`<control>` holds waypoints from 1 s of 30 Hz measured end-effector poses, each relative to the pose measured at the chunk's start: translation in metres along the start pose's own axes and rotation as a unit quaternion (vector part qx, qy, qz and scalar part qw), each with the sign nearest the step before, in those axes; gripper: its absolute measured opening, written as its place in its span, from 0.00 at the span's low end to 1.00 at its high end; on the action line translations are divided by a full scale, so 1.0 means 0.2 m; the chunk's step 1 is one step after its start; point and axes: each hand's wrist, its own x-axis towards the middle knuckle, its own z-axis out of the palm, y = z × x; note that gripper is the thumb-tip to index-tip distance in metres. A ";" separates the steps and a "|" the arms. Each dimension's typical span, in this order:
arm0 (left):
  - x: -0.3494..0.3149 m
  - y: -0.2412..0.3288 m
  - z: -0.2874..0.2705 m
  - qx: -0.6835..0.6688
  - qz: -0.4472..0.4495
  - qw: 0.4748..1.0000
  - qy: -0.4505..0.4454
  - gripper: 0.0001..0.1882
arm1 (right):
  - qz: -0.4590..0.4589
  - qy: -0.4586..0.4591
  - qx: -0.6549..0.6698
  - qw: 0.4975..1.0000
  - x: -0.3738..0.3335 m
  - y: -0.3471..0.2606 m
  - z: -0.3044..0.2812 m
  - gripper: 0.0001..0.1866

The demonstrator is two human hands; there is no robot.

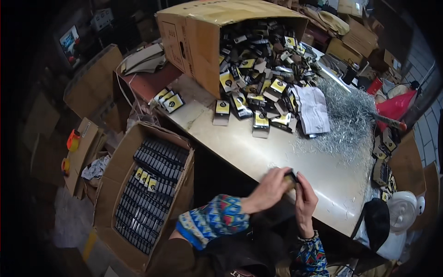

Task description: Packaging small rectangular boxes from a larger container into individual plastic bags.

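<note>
A small black-and-yellow carton (pixel 290 179) is held between my hands above the table's near edge. My left hand (pixel 269 190) is closed on its left side, a little blurred. My right hand (pixel 305 198) grips the other side with thumb and fingers. Much of the carton is hidden by my fingers. Beyond them, a heap of similar small cartons (pixel 260 119) spills from a large cardboard box (pixel 203 51) lying on its side. Left of my arms, an open cardboard box (pixel 107 203) holds packed rows of dark cartons, with several yellow faces (pixel 146 179) turned up.
The pale tabletop (pixel 221 138) spreads beyond my hands. A mound of silver shredded tinsel (pixel 344 117) and a crumpled white paper (pixel 311 108) lie at its right. Several cartons (pixel 169 101) stand at its left edge. A white fan (pixel 401 212) and a black bag (pixel 376 221) sit at the right.
</note>
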 end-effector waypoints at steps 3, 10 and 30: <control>0.11 -0.10 -0.51 0.261 -0.026 0.963 0.064 0.17 | 0.014 -0.041 -0.055 0.998 0.09 0.02 -0.06 0.13; 0.43 -0.57 -1.29 0.662 0.155 0.733 -0.004 0.34 | -0.130 -0.127 -0.302 0.936 0.55 0.41 -0.09 0.15; 0.35 -0.20 -1.02 0.342 -0.045 0.921 -0.184 0.31 | 0.085 -0.201 -0.373 0.902 0.35 0.56 -0.47 0.29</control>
